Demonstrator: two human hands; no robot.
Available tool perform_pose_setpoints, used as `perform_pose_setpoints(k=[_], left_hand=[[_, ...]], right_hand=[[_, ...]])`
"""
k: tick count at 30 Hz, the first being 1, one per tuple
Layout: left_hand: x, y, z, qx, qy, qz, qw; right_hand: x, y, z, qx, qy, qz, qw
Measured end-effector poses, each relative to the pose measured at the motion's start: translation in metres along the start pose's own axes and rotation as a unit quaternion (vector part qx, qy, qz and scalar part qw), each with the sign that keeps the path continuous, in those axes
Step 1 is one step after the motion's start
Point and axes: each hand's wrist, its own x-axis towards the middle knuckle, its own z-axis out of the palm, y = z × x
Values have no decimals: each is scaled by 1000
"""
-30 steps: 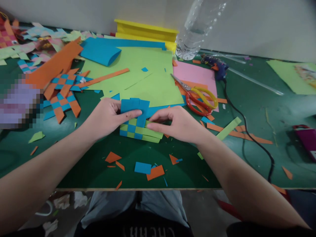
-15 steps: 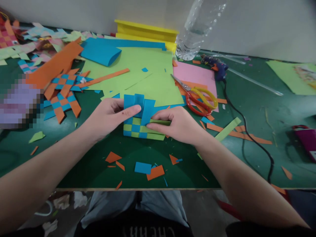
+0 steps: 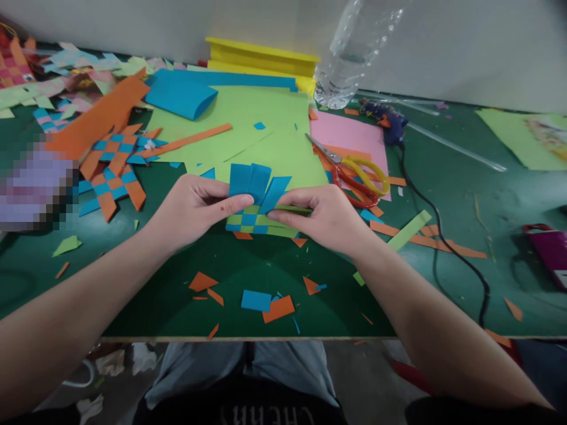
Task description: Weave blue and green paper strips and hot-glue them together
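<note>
A piece of woven paper (image 3: 249, 221), blue and light green in a checkered pattern, is held just above the table between my two hands. My left hand (image 3: 201, 206) pinches the blue strips (image 3: 250, 179) at its upper left, thumb on top. These strips fan upward. With thumb and forefinger, my right hand (image 3: 319, 212) grips the right side, where a blue strip (image 3: 275, 193) leans right and a green strip (image 3: 290, 209) runs under the fingers. Fingers behind the paper are hidden.
Yellow-and-red-handled scissors (image 3: 361, 174) lie right of my hands on paper scraps. Behind them are a glue gun (image 3: 390, 121) with a black cord and a plastic bottle (image 3: 339, 77). Light green sheets (image 3: 266, 127) spread behind the hands. Orange-and-blue woven pieces (image 3: 113, 153) and a blurred phone-like object (image 3: 35, 183) are left.
The woven paper has moved slightly up and right and tilted, so its checkered part looks shorter. The blue strips are more spread, the right one leaning further right. Both hands keep their grip.
</note>
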Motion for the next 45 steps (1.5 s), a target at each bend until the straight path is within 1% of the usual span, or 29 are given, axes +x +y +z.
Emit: perform_pose_setpoints(k=[3, 7, 10, 14, 18, 23, 27, 33, 39, 45], left_hand=[[0, 1, 1, -3, 3, -13, 1000], [-1, 1, 3, -55, 9, -39, 998], [-2, 0, 4, -78, 13, -29, 996], [-3, 1, 4, -61, 8, -25, 998], [-1, 2, 5, -45, -6, -13, 999], [0, -2, 6, -16, -6, -24, 1000], [1, -4, 6, -11, -11, -17, 1000], [1, 0, 6, -20, -14, -15, 1000], [-1, -2, 5, 2, -16, -34, 999], [0, 0, 8, -29, -24, -3, 999]], right_hand=[[0, 1, 0, -23, 9, -17, 1000], [-2, 4, 0, -113, 45, -59, 991], [-2, 6, -1, -162, 57, -79, 982], [-2, 9, -1, -182, 55, -103, 976], [-1, 12, -1, -182, 46, -101, 977], [-1, 12, -1, -173, 37, -82, 981], [-1, 10, -1, -179, 31, -75, 981], [0, 8, 0, -129, 42, -80, 988], [0, 8, 1, -121, 38, -74, 989], [-2, 5, 2, -116, 24, -92, 989]])
